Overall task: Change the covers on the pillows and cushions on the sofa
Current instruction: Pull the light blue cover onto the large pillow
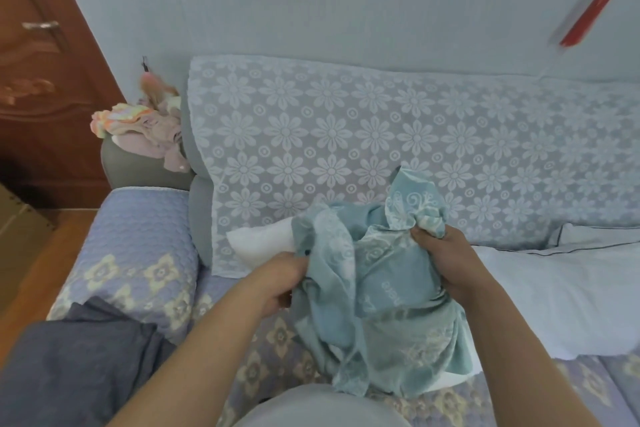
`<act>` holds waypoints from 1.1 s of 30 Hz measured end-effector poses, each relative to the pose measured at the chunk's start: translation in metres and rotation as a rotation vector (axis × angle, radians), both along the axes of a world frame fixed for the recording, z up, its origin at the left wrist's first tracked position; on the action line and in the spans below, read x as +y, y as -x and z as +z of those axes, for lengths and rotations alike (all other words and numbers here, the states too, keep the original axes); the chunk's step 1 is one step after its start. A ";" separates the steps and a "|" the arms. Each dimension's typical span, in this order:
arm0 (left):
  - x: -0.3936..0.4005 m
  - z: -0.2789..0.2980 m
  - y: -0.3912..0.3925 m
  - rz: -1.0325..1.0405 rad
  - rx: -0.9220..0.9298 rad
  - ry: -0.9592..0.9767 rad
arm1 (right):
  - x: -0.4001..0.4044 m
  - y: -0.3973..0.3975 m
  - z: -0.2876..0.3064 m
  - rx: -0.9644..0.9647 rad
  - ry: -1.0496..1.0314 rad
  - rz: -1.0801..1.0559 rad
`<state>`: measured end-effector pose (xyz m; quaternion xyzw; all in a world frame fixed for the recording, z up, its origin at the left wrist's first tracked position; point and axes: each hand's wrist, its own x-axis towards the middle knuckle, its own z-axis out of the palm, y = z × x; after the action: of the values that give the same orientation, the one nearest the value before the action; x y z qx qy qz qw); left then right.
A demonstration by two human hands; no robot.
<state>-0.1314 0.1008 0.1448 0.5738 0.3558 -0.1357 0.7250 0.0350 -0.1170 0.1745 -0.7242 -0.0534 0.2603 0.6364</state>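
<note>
The teal patterned cover (381, 291) was the centre of things, bunched in a heap on the seat of the sofa (270, 333), just in front of the flowered lace throw (346, 135) that hung over the backrest. The left hand (280, 279) gripped the cover's left edge, its fingers curled into the cloth. The right hand (450, 260) gripped a gathered wad of the same cover at its upper right, fingers closed round the fabric, with a crumpled flap of the cloth standing up above the knuckles. A white pillow (263, 241) stuck out from the cover's left side, behind the left hand, and a sliver of white showed beneath the cover's lower right corner; whether both belonged to one pillow could not be told.

To the right of the cover, touching it, lay a pale blue pillow (554, 295) with dark piping. To the cover's left, well apart, a dark blue-grey cloth (79, 357) lay over the front of the quilted lilac armrest (138, 243). Beyond that armrest, farther from the cover, a pile of pink and pastel clothing (145, 125) sat on the grey sofa end, with a brown wooden door (38, 62) behind it.
</note>
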 end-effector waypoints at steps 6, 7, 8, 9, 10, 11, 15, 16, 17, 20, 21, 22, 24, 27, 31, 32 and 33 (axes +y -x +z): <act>-0.035 0.000 -0.011 0.154 -0.205 -0.277 | 0.000 0.005 -0.001 0.015 -0.021 0.002; -0.037 0.001 -0.010 0.147 -0.224 -0.359 | 0.000 0.005 -0.001 0.009 -0.017 0.004; -0.038 0.004 -0.007 0.137 -0.246 -0.399 | 0.000 0.005 -0.001 0.002 -0.013 0.005; -0.037 0.007 -0.004 0.121 -0.276 -0.396 | 0.000 0.005 -0.001 -0.005 -0.011 0.006; -0.036 0.009 -0.002 0.088 -0.300 -0.358 | -0.001 0.005 -0.001 -0.009 -0.008 0.010; -0.037 0.012 0.001 0.057 -0.313 -0.285 | -0.002 0.005 0.000 -0.013 -0.004 0.013; -0.039 0.018 0.014 0.114 -0.242 0.290 | -0.007 0.003 -0.002 -0.016 -0.018 -0.005; -0.036 0.016 0.019 0.121 -0.253 0.405 | -0.009 0.003 -0.002 -0.013 -0.025 -0.018; -0.031 0.014 0.023 0.125 -0.270 0.479 | -0.011 0.002 -0.002 -0.011 -0.030 -0.026; -0.020 0.003 0.032 0.201 -0.267 0.593 | -0.014 0.002 -0.001 -0.005 -0.050 -0.019; -0.018 0.002 0.031 0.229 -0.273 0.609 | -0.014 0.003 0.000 -0.003 -0.056 -0.013; -0.016 -0.001 0.031 0.232 -0.288 0.609 | -0.014 0.003 0.000 -0.002 -0.059 -0.008; -0.017 0.001 0.030 0.198 -0.280 0.554 | -0.013 0.004 0.000 -0.004 -0.055 0.001; -0.024 0.010 0.028 0.083 -0.185 0.393 | -0.011 0.008 -0.002 -0.011 -0.029 0.030; 0.004 0.011 0.026 0.188 -0.212 0.126 | -0.015 0.012 -0.002 -0.030 -0.021 0.070; 0.024 0.004 0.028 0.338 -0.216 0.091 | -0.018 0.012 -0.002 -0.032 -0.040 0.053; 0.046 -0.005 0.033 0.515 -0.192 0.068 | -0.021 0.012 -0.003 -0.032 -0.072 0.024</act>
<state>-0.1648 0.1463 0.1393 0.4500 0.4150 0.0961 0.7849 0.0228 -0.1385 0.1719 -0.7041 -0.0817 0.2539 0.6581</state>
